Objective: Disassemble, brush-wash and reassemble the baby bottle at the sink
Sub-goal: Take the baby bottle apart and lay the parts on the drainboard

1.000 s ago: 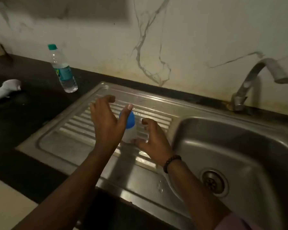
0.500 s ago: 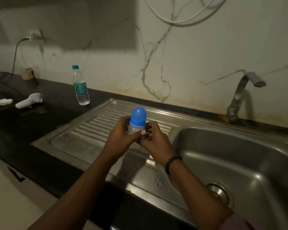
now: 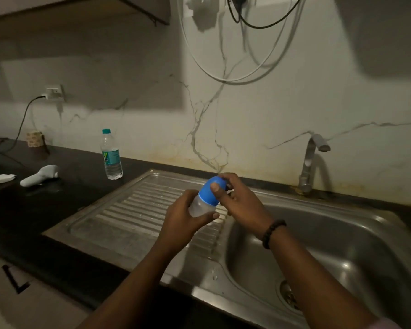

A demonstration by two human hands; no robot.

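Lifted off the drainboard [image 3: 128,217] within the last second, the baby bottle [image 3: 201,206] now tilts above the drainboard's right edge, left hand [image 3: 183,220] wrapped round its body, right hand [image 3: 237,203] pinching the blue cap [image 3: 208,192], so disassembly is starting.

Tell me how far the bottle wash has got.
Barely begun. Done: nothing visible; the baby bottle is assembled and the tap is dry. In hand: the left hand holds the clear body over the drainboard while the right hand grips the blue cap, apparently to remove it. Left: dismantling, brushing, rinsing, reassembly. No brush is in view.
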